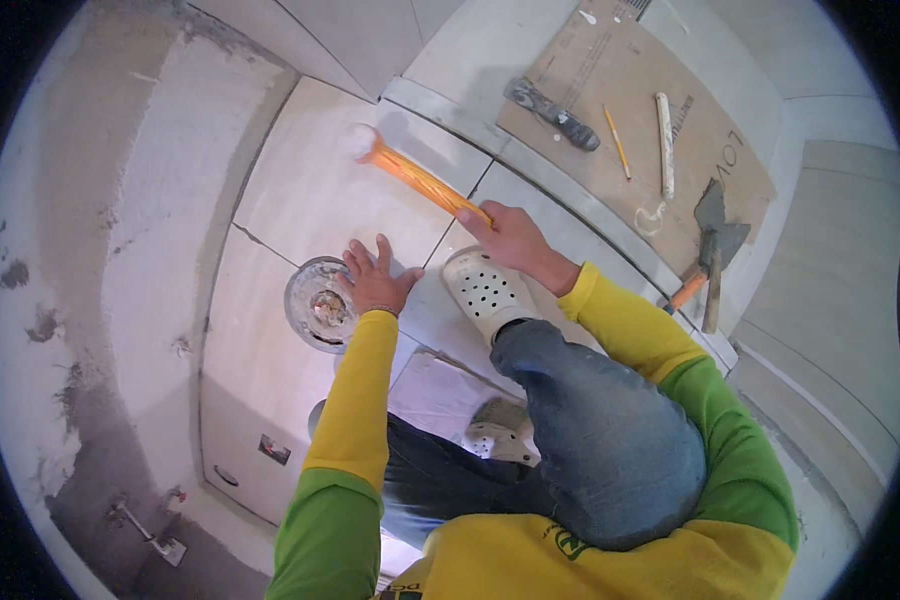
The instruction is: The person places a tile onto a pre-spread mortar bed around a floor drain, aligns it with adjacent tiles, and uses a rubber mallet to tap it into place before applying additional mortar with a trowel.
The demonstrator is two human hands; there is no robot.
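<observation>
Mallet point(425, 184): at eleven o'clock we see a white head on an orange handle.
Floor tiles point(300, 130): pale cream, parted by dark joint lines.
Our sleeves point(355, 410): yellow below, green above.
Our jeans point(600, 430): faded blue.
Our clogs point(485, 290): white, dotted with dark holes.
Cardboard sheet point(625, 80): brown, at one o'clock.
Pencil point(617, 143): yellow-orange, between one and two o'clock.
</observation>
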